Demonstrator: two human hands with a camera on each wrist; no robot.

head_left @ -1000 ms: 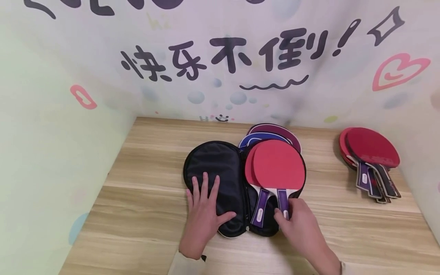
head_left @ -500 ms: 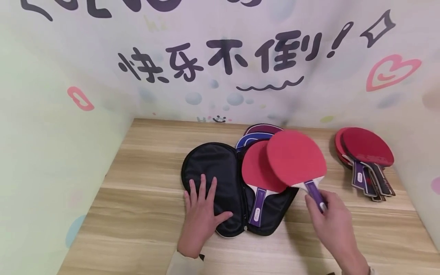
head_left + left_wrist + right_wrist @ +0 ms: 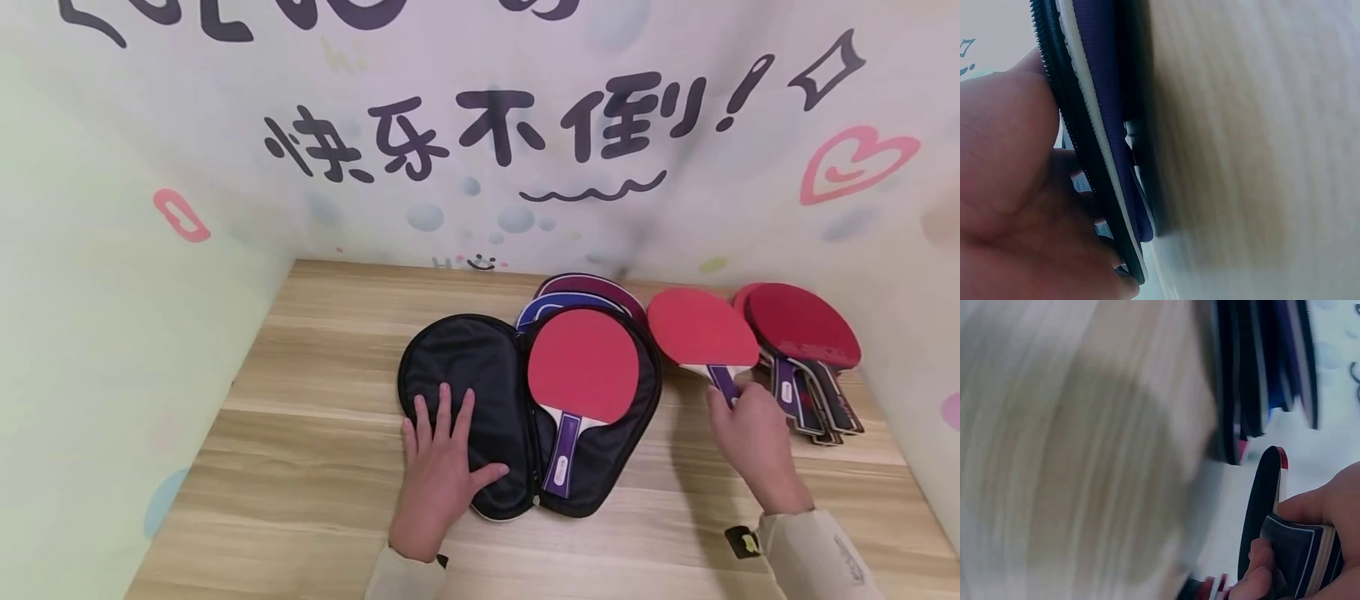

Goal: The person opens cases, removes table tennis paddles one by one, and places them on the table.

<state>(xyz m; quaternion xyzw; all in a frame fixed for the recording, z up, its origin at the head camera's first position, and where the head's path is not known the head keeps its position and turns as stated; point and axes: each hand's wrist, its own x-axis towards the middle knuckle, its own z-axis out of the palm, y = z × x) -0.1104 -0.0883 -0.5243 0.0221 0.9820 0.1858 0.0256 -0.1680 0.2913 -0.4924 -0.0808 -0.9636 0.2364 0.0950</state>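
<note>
My left hand (image 3: pixel 438 483) rests with spread fingers on the opened black flap (image 3: pixel 465 358) of a zippered paddle case. One red table tennis paddle (image 3: pixel 583 367) with a purple handle lies in the case's right half (image 3: pixel 600 475). By its purple handle, my right hand (image 3: pixel 753 442) grips a second red paddle (image 3: pixel 701 329), held above the table to the right of the case. Its blade is close to the pile of paddles (image 3: pixel 806 325). The right wrist view shows fingers and thumb wrapped round the handle (image 3: pixel 1297 556).
Blue (image 3: pixel 536 308) and maroon (image 3: pixel 596 286) cases lie partly hidden under the black one. The paddle pile at the right has several handles pointing toward me. A printed cloth wall (image 3: pixel 360 208) borders the wooden table (image 3: pixel 315 367) at the back.
My right hand has lifted the upper paddle out of the case and carried it right, toward the pile. The other paddle stays in the case, and my left hand has kept its place.
</note>
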